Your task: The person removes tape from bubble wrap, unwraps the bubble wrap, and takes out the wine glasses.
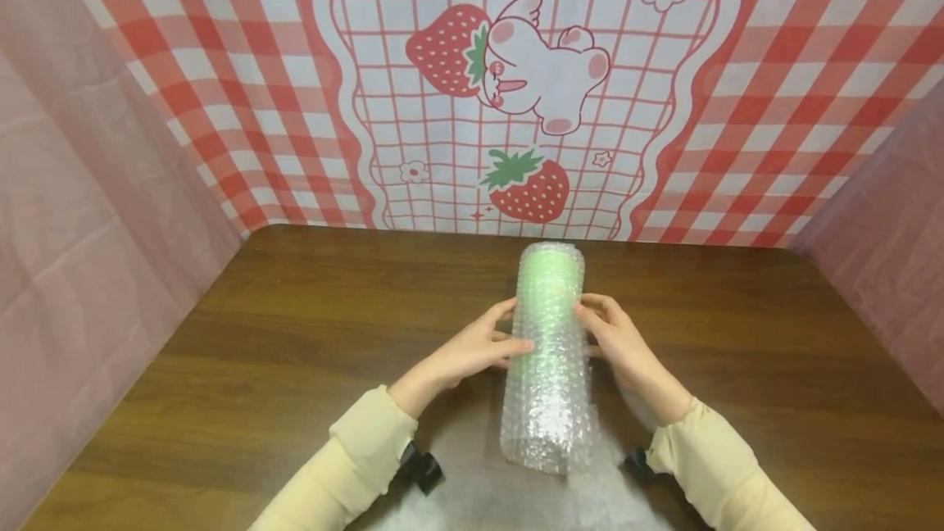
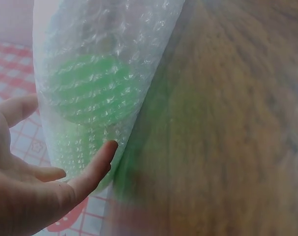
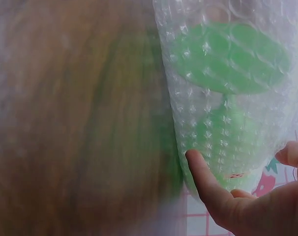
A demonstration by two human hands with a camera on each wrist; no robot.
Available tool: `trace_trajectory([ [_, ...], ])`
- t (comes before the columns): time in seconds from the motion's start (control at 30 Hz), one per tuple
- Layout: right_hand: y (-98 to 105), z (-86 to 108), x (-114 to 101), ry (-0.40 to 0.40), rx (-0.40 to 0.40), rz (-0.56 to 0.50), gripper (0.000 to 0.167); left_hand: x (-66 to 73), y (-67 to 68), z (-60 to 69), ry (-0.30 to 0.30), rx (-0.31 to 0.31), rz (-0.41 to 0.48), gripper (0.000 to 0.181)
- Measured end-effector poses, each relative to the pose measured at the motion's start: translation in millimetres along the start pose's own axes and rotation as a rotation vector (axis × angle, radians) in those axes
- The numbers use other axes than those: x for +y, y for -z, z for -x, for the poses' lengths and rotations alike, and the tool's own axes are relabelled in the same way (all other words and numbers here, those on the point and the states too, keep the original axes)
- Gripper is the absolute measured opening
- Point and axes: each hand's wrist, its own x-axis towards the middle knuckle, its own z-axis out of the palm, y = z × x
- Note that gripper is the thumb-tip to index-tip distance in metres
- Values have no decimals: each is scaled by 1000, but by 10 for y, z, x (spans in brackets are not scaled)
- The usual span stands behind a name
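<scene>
A roll of bubble wrap point(image 1: 549, 408) surrounds a light green item and points from the table's middle toward the far edge. Through the wrap, the left wrist view shows a round green face point(image 2: 92, 91). On the right wrist view, a narrow neck joins this green disc point(image 3: 230, 59) to a wider rounded body; its exact kind is unclear. My left hand point(image 1: 472, 348) holds the roll's left side, thumb over the wrap. Opposite it, my right hand point(image 1: 618, 342) holds the right side with bent fingers. The roll hides some fingertips and its underside.
The brown wooden table point(image 1: 310, 351) extends on both sides. Behind it hangs a red-and-white checked cloth point(image 1: 251, 80) with strawberry prints. Pink curtains point(image 1: 96, 211) border the sides. A pale, shiny patch point(image 1: 509, 502) covers the near table area; wrap or reflection, I cannot tell.
</scene>
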Motion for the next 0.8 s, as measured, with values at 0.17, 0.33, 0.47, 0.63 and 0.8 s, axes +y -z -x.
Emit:
trace_trajectory([
  [0.17,-34,1,-3,0,-10,4,56,-3,29,6,2,4,5,74],
  [0.33,-58,21,-11,7,-23,5,58,-12,59,15,0,-3,-2,74],
  [0.47,-78,27,-11,6,-33,-12,56,-16,76,26,8,8,-17,75],
  [0.63,-121,35,-13,14,-49,-39,55,59,93,89,26,34,-26,77],
  [0.8,-143,47,-33,13,-54,-21,56,-24,117,65,26,22,-22,78],
])
